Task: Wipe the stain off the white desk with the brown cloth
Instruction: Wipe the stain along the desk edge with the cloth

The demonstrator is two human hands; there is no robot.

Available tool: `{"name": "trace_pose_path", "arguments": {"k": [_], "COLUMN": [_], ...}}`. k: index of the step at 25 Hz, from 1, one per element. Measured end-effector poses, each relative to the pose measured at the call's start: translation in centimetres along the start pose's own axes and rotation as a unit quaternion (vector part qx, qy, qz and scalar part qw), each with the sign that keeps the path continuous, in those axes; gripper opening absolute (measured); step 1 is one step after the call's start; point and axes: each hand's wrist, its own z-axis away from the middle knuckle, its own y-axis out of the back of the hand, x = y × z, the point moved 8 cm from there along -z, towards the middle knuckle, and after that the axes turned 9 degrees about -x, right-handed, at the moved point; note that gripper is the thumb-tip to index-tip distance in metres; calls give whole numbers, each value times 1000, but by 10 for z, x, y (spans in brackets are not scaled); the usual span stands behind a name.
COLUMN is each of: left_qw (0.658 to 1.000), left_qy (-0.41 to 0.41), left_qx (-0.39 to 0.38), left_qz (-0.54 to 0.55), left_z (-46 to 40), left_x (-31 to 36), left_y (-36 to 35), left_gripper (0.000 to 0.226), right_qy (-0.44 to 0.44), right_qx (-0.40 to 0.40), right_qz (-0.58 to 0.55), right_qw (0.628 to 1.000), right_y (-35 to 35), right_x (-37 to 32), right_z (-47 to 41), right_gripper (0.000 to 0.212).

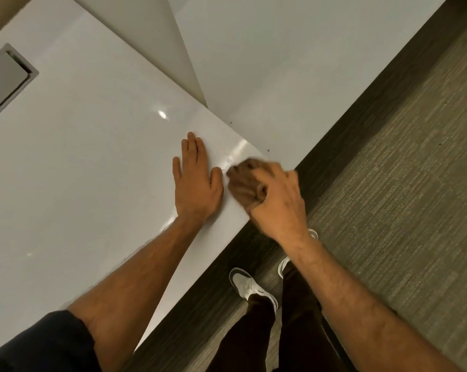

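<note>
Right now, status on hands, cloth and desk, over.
Left hand flat on white desk, bracing. Right hand grips brown cloth, pressed near the desk's corner. Wet streak beside cloth. Nothing in the way.

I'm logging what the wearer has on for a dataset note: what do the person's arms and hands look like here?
Both hands, the left hand and the right hand, are bare: no gloves, and no rings or watch that I can make out. The forearms are uncovered. A dark navy sleeve shows on the left upper arm, pushed up or short. The right arm shows no sleeve in view.
</note>
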Motion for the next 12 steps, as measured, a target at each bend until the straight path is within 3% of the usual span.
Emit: {"name": "trace_pose_path", "arguments": {"k": [2,4,6,8,10,12], "left_qw": [995,984,983,988,991,993], "left_qy": [-19,-15,-6,10,33,69], "left_qx": [-10,8,41,58,64,60], "left_qz": [102,177,176,143,111,68], "left_z": [8,25,50,77,103,125], "left_x": [3,-9,-34,-71,-108,-144], "left_y": [10,26,43,53,60,64], "left_gripper": [73,72,69,69,71,74], "right_qy": [10,-1,-14,-22,-22,-30], "right_qx": [-80,-134,-181,-221,-197,-96], "right_qz": [-5,-114,-246,-303,-208,-62], "right_qw": [997,984,952,927,958,993], "right_y": [-25,-28,-13,5,18,31], "right_x": [-14,-20,-24,-35,-41,-38], "right_z": [15,20,9,-15,-40,-49], "right_gripper": [41,37,39,45,59,74]}}
